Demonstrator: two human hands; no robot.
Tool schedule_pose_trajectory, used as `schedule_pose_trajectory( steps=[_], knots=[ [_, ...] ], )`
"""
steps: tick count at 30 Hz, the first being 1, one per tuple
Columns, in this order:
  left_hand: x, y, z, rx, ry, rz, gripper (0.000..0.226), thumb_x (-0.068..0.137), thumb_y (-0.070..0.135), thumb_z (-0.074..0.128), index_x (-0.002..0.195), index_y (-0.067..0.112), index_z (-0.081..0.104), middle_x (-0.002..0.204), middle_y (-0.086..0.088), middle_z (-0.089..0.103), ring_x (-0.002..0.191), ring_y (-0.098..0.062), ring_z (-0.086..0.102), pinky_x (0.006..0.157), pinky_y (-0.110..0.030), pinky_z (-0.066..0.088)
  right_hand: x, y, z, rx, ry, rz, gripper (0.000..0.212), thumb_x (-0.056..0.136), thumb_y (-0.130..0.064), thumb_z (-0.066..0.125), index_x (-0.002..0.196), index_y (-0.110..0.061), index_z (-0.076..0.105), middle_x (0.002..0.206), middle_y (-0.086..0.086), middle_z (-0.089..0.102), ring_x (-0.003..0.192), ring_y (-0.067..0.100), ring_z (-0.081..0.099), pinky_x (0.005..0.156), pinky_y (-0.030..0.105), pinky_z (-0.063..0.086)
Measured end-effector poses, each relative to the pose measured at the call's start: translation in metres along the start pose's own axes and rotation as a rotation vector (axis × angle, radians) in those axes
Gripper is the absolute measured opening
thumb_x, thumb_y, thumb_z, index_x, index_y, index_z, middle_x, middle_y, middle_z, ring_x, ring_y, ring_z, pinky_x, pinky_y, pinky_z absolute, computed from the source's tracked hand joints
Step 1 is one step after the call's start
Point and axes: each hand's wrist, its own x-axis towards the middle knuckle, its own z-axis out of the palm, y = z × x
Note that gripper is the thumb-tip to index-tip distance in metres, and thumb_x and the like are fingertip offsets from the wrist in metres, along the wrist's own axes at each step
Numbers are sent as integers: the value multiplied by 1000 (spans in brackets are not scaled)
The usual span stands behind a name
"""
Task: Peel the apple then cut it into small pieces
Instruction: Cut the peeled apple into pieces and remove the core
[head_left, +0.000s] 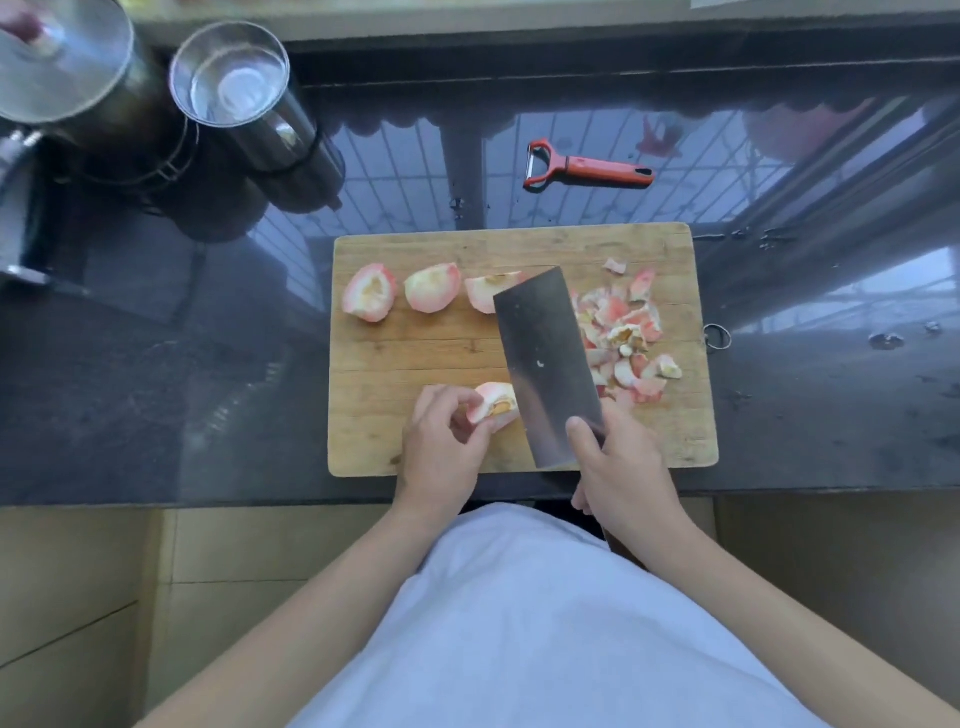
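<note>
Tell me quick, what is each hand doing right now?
Left hand: closed, pinching an apple quarter on the cutting board.
Right hand: closed, gripping the cleaver beside that piece.

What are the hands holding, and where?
Left hand pinches an apple piece by its near edge. Right hand grips the cleaver at its handle end.

No readable text, label or number shows anywhere.

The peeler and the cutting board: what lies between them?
Nothing; in the head view only bare, wet dark countertop separates the red peeler from the wooden cutting board.
</note>
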Motion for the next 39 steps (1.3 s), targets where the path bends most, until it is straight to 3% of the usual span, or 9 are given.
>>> schedule_pose_trajectory(
  steps=[4,7,11,17,23,28,35,39],
  knots=[
    [-1,3,4,-71,-18,6,30,83,32,76,110,28,66,107,8,57,89,-5,61,76,-14,50,0,5,0,13,16,21,26,100,-28,42,98,-3,50,75,26,61,44,21,62,55,40,52],
    [1,2,7,-81,-35,-24,42,84,29,81,123,21,69,113,6,57,93,-6,62,80,-11,49,-1,7,0,28,28,35,27,99,-27,43,97,-1,49,76,28,60,45,21,62,49,32,49],
    [2,3,8,-113,-42,-87,39,85,27,83,121,24,69,113,5,56,92,2,60,81,-11,49,0,8,1,51,37,46,29,99,-27,43,97,1,49,76,27,60,45,23,62,50,37,51],
    [3,4,10,-133,-83,-150,36,85,37,83,112,31,62,111,8,63,88,-9,64,75,-17,50,2,10,1,36,47,45,27,100,-27,43,91,-2,47,73,23,60,48,27,63,44,26,46],
    [5,3,10,-132,-62,-158,36,84,37,85,111,29,62,111,7,66,87,-7,65,73,-14,50,5,10,2,-8,42,21,27,99,-26,43,90,-1,46,71,23,60,48,28,63,49,40,52],
    [6,3,10,-84,-68,-59,33,86,27,84,110,22,63,112,9,59,93,0,59,77,-12,49,9,13,5,-88,73,-23,28,98,-32,42,81,-10,43,69,16,58,61,40,61,60,56,52],
    [6,-3,13,-10,-63,35,31,86,27,82,108,18,64,104,11,57,91,-6,58,78,-25,51,11,16,12,-104,118,-77,33,97,-34,42,69,-29,27,65,13,49,61,40,57,55,55,52],
    [7,-8,12,-15,-59,6,32,85,26,82,110,18,64,107,12,58,98,-12,60,85,-38,54,12,16,7,-95,82,-82,30,98,-32,44,74,-18,33,67,18,50,60,42,57,56,54,50]
  ],
)
